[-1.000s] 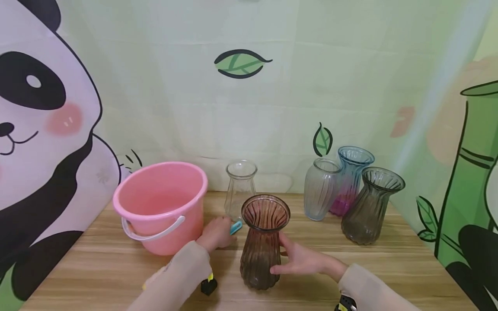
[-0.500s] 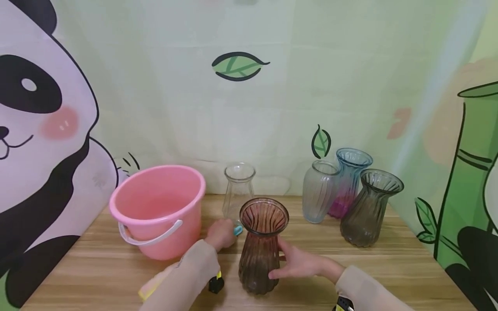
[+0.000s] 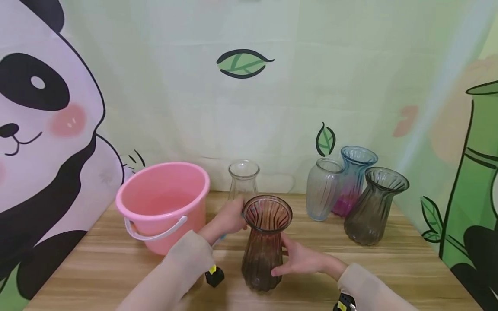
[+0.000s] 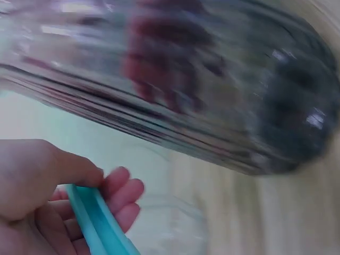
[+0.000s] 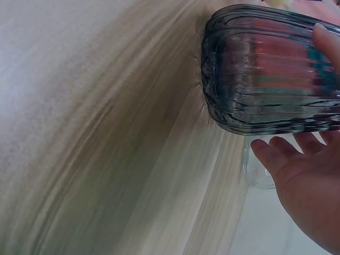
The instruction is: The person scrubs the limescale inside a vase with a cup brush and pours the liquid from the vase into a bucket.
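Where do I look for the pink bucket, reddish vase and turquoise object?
Pink bucket (image 3: pixel 163 188): head view, inner wall.
Reddish vase (image 3: pixel 260 259): head view, ribbed body.
Turquoise object (image 4: pixel 101 222): left wrist view, middle of visible part.

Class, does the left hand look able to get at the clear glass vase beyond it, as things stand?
Probably yes: the left hand is close in front of the clear glass vase and nothing stands between, though the turquoise object in its grip may need putting down.

The person wears plain off-white cloth sleeves (image 3: pixel 175 268) and, at the wrists, small black blocky devices (image 3: pixel 215 279) with yellow markings (image 3: pixel 212 269).
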A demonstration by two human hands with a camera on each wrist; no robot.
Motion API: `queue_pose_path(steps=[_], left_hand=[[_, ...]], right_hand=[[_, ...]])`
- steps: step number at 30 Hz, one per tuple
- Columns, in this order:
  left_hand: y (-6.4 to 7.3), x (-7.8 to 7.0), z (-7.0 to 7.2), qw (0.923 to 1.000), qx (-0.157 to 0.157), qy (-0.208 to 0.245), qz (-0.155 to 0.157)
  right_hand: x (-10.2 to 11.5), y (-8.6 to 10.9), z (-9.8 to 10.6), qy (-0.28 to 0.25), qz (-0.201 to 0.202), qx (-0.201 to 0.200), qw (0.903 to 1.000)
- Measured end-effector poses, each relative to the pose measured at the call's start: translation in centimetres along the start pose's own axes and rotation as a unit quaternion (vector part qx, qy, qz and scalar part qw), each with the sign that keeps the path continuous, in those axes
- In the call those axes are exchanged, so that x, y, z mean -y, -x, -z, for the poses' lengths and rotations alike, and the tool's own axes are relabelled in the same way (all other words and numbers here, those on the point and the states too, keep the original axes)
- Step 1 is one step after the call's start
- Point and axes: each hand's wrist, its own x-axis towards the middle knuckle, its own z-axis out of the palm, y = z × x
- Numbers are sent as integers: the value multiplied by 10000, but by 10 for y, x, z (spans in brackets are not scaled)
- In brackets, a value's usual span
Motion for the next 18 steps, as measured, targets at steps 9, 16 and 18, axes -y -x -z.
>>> queue_pose_path(steps=[9, 16, 18], left_hand=[[4, -28, 49, 9843, 106, 1747, 208], [10, -30, 71, 9514, -200, 2880, 1075], [12, -30, 77, 9367, -490, 3282, 1116]], right_hand=[[3, 0, 0, -176, -72, 63, 9998], [0, 1, -1, -200, -101, -17, 9997], [0, 1, -1, -210, -108, -35, 9997]])
